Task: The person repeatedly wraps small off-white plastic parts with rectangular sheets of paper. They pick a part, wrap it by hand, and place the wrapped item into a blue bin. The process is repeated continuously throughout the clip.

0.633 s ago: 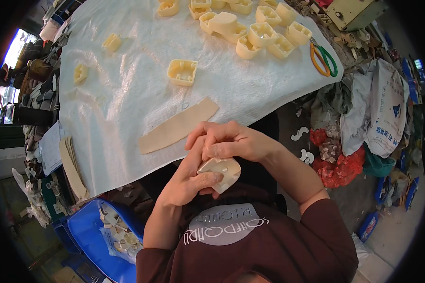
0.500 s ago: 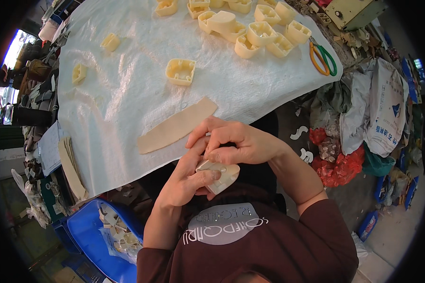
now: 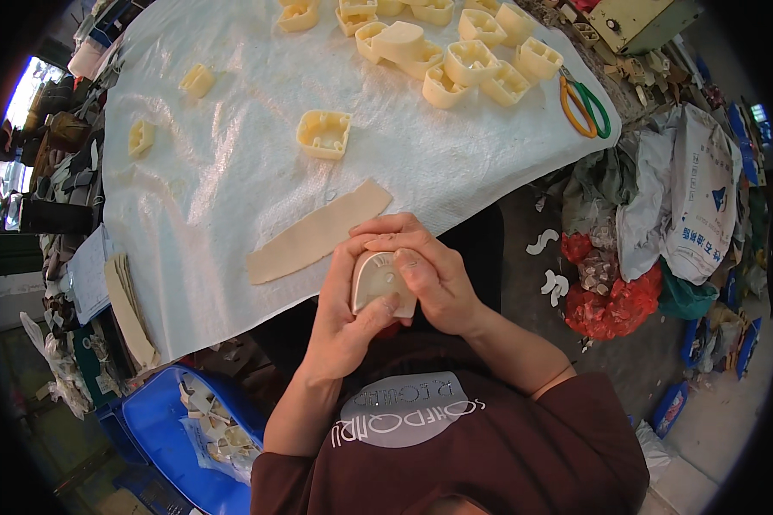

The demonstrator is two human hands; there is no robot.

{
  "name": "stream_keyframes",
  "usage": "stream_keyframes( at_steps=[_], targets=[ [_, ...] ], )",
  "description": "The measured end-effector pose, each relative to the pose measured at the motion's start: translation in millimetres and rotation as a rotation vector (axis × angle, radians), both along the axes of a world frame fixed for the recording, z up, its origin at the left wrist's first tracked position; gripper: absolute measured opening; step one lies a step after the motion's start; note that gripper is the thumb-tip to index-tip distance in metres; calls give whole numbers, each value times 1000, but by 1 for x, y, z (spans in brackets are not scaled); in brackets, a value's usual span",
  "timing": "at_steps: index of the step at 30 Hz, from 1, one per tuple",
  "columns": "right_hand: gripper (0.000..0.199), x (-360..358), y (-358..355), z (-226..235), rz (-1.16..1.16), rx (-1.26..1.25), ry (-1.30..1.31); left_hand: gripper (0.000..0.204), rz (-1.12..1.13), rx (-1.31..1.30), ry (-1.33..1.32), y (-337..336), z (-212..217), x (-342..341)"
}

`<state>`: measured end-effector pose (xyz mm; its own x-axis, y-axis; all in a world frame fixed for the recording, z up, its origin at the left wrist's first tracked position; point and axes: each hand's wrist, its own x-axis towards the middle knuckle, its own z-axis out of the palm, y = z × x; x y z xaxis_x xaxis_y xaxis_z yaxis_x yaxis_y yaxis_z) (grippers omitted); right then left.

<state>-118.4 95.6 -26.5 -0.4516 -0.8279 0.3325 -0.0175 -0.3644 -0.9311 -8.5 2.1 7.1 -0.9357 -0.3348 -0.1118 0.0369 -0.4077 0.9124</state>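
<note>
Close to my body, just off the near edge of the table, I hold a cream D-shaped shoe heel (image 3: 378, 281) in both hands. Its flat face is turned up and its rounded end points away from me. My left hand (image 3: 339, 313) grips the left side, thumb across the straight end. My right hand (image 3: 442, 283) wraps the far and right sides, its thumb pressing near the rounded edge. The fingers hide much of the heel's side wall. On the table just beyond my hands lies a long beige strip (image 3: 318, 233), like leather.
A white sheet (image 3: 223, 180) covers the table. One hollow cream heel (image 3: 324, 136) stands mid-table; several are clustered at the far right (image 3: 472, 64). Orange-and-green scissors (image 3: 588, 107) lie at the right edge. More beige strips (image 3: 127, 309) hang at left. A blue bin (image 3: 150, 421) holds scraps.
The heel has turned so its flat face shows with the rounded end away from me. My right hand has gone from pinching at its far edge to wrapping round its side.
</note>
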Motion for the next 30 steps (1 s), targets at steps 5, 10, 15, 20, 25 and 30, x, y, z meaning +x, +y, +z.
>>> stream_keyframes(
  at_steps=[5,10,15,20,25,30],
  targets=[
    [49,23,-5,-2,-169,59,120,59,199,93,13,4,-6,-3],
    [66,30,-2,2,6,111,-177,58,293,97,47,2,-3,-3],
    [67,11,-7,-6,158,63,-84,55,333,-719,63,-22,-6,15],
    [51,-1,-14,10,75,61,72,39,406,-1148,-46,-48,6,45],
    [35,5,-30,16,16,71,152,38,442,-899,-145,-62,12,83],
    [22,12,-54,18,-38,196,467,64,362,282,403,-72,-9,120]
  ],
)
